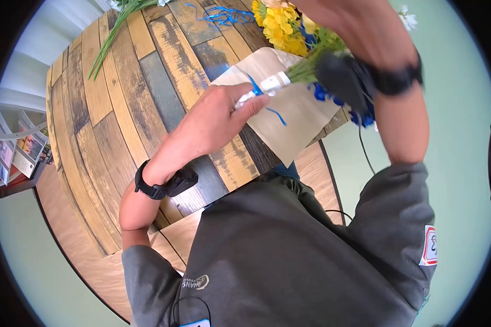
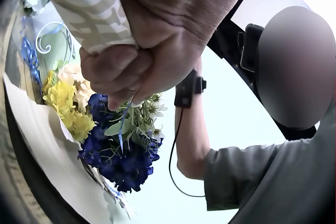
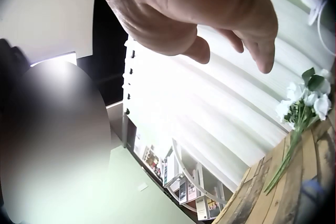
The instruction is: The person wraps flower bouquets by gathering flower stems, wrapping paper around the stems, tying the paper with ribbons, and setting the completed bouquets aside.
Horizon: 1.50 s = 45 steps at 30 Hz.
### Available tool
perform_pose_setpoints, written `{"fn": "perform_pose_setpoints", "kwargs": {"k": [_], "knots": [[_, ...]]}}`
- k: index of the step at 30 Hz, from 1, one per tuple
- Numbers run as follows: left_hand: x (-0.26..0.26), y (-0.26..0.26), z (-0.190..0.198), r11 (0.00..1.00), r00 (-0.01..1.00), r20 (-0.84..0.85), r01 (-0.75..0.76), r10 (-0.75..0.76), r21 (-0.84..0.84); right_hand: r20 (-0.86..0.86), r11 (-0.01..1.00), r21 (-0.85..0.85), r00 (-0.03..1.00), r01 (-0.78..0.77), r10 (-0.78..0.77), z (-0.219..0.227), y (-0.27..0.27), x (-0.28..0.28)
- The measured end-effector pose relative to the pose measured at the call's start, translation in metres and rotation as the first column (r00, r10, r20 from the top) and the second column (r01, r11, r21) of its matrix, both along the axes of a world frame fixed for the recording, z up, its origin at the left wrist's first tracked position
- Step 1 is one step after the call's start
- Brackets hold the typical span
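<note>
The left hand (image 1: 213, 117) grips the white-wrapped stem end (image 1: 275, 82) of a bouquet, with blue ribbon (image 1: 255, 86) at its fingers. Yellow flowers (image 1: 281, 27) and dark blue flowers (image 2: 121, 150) spread from the bouquet over brown wrapping paper (image 1: 294, 117). In the left wrist view the left hand (image 2: 152, 50) has its fingers curled round the wrapped stems. The right hand (image 1: 360, 27) is raised above the flowers, partly cut off by the frame's top edge. The right wrist view shows the right hand (image 3: 194, 8) with loosely extended fingers, holding nothing.
A wooden plank table (image 1: 114, 109) lies under the work. A tangle of blue ribbon (image 1: 226, 17) rests at its far side. White flowers with long green stems (image 3: 294, 145) lie on the tabletop at the far left. A magazine rack (image 1: 22, 147) stands beyond the table's left edge.
</note>
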<state>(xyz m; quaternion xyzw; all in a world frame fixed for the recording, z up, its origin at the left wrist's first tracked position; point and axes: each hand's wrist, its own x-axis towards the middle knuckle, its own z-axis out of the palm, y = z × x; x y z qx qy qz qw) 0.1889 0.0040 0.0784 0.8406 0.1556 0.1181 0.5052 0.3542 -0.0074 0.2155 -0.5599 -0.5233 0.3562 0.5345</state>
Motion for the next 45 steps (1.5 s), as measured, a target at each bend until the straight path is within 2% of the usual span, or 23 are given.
{"fn": "perform_pose_setpoints", "kwargs": {"k": [3,4,5,6,7,9,10,12,14,15,17,18,20,22,24,28,30,33,37,39,42,44,45], "knots": [[-0.001,0.002,0.0,0.997,0.994,0.082,0.077,-0.076,-0.009,0.302,0.99,0.089,0.95,-0.107,0.075,-0.013,-0.096,-0.006],[-0.002,0.001,0.004,0.998,0.994,0.088,0.067,-0.065,-0.016,0.303,0.923,-0.122,0.872,-0.365,0.385,0.002,-0.11,-0.004],[-0.004,0.0,0.013,0.991,0.997,0.008,0.073,-0.072,-0.117,0.237,0.748,-0.323,0.716,-0.579,0.657,0.015,-0.121,-0.003],[-0.005,0.001,0.02,0.974,0.994,-0.071,0.07,-0.087,-0.215,0.26,0.733,-0.366,0.693,-0.574,0.673,0.005,-0.132,-0.004],[-0.005,0.004,0.022,0.967,0.991,-0.063,0.098,-0.116,-0.237,0.142,0.709,-0.516,0.768,-0.481,0.625,-0.013,-0.149,-0.002],[-0.007,0.008,0.021,0.933,0.986,-0.064,0.125,-0.155,-0.337,0.259,0.825,-0.486,0.853,-0.289,0.452,-0.062,-0.165,0.007],[-0.007,0.009,0.022,0.887,0.975,-0.062,0.166,-0.213,-0.431,0.245,0.839,-0.536,0.934,-0.093,0.26,-0.078,-0.169,0.009],[-0.008,0.006,0.023,0.839,0.971,-0.052,0.172,-0.231,-0.516,0.199,0.829,-0.558,0.962,-0.044,0.185,-0.115,-0.164,0.027],[-0.009,0.003,0.027,0.777,0.966,-0.033,0.185,-0.256,-0.602,0.113,0.995,-0.1,0.994,0.011,0.0,-0.142,-0.148,0.039],[-0.01,0.003,0.032,0.695,0.948,-0.049,0.194,-0.313,-0.693,0.122,0.995,-0.097,0.992,-0.004,0.016,-0.141,-0.136,0.043],[-0.013,0.0,0.03,0.527,0.918,0.008,0.235,-0.397,-0.817,-0.032,0.979,0.04,0.979,-0.2,0.201,-0.136,-0.11,0.049],[-0.014,0.0,0.028,0.531,0.926,0.016,0.23,-0.377,-0.815,-0.023,0.974,0.037,0.975,-0.222,0.223,-0.134,-0.094,0.049],[-0.014,-0.002,0.028,0.482,0.889,0.041,0.285,-0.456,-0.829,0.147,0.808,0.306,0.863,-0.504,0.483,-0.128,-0.071,0.043],[-0.014,-0.002,0.031,0.482,0.888,0.04,0.286,-0.458,-0.828,0.127,0.821,0.233,0.853,-0.521,0.505,-0.1,-0.065,0.035],[-0.016,-0.003,0.034,0.475,0.881,0.035,0.287,-0.471,-0.832,0.204,0.672,0.135,0.684,-0.728,0.7,-0.079,-0.056,0.03],[-0.02,-0.002,0.036,0.472,0.888,0.071,0.307,-0.454,-0.827,0.142,0.55,-0.051,0.539,-0.833,0.83,-0.058,-0.039,0.034],[-0.02,0.001,0.035,0.464,0.885,0.073,0.31,-0.461,-0.83,0.384,0.469,-0.05,0.416,-0.882,0.824,-0.064,-0.027,0.039],[-0.02,0.003,0.036,0.495,0.878,0.075,0.335,-0.473,-0.802,0.479,0.425,-0.095,0.333,-0.9,0.812,-0.062,-0.016,0.041],[-0.02,0.004,0.035,0.528,0.886,0.056,0.324,-0.461,-0.785,0.399,0.475,-0.049,0.418,-0.879,0.816,-0.078,-0.018,0.049],[-0.021,0.005,0.036,0.541,0.887,0.059,0.331,-0.458,-0.773,0.334,0.568,0.022,0.542,-0.823,0.771,-0.088,-0.024,0.052],[-0.024,0.009,0.041,0.605,0.906,0.031,0.307,-0.423,-0.735,0.396,0.56,0.036,0.526,-0.828,0.752,-0.103,-0.026,0.062],[-0.028,0.01,0.043,0.673,0.942,0.046,0.271,-0.332,-0.689,0.436,0.614,0.081,0.582,-0.786,0.687,-0.106,-0.045,0.052],[-0.029,0.011,0.044,0.681,0.944,0.041,0.266,-0.328,-0.682,0.34,0.758,-0.024,0.707,-0.652,0.62,-0.101,-0.061,0.044]]}}
